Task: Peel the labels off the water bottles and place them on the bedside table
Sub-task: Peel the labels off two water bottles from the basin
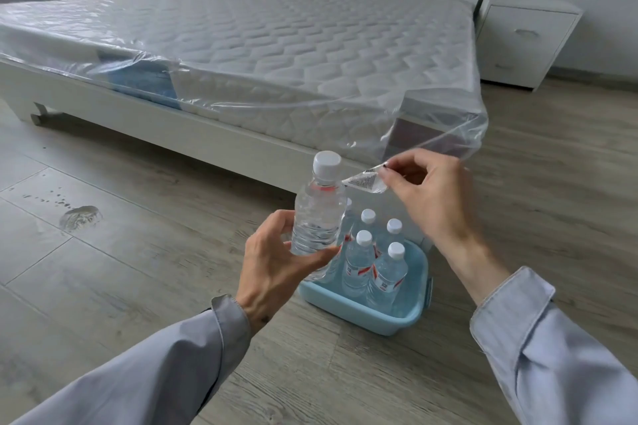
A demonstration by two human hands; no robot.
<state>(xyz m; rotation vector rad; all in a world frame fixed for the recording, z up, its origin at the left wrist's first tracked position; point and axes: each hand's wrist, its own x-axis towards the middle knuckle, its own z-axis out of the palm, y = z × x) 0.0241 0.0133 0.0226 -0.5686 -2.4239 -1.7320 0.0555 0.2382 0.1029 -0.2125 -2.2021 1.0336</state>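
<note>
Quilted mattress [276, 45] in clear plastic wrap on a white bed frame, grey wood-plank floor [103, 217]. White bedside table [524, 38] far right, by the headboard. Light-blue plastic tub [362, 310] on the floor holds capped, labelled bottles. My left hand [276, 269] grips a ribbed clear bottle [317, 214], white cap. My right hand [428, 190] pinches its label [364, 179], nearly peeled off.

A grey wood-plank floor [138, 252] carried everything. A light-blue plastic tub [366, 312] sat on it near the bed's corner, and the white bed frame [193, 129] stood behind. A white bedside table [518, 41] stood on the floor beside the headboard. A scuffed patch [80, 217] marked the planks at left.
</note>
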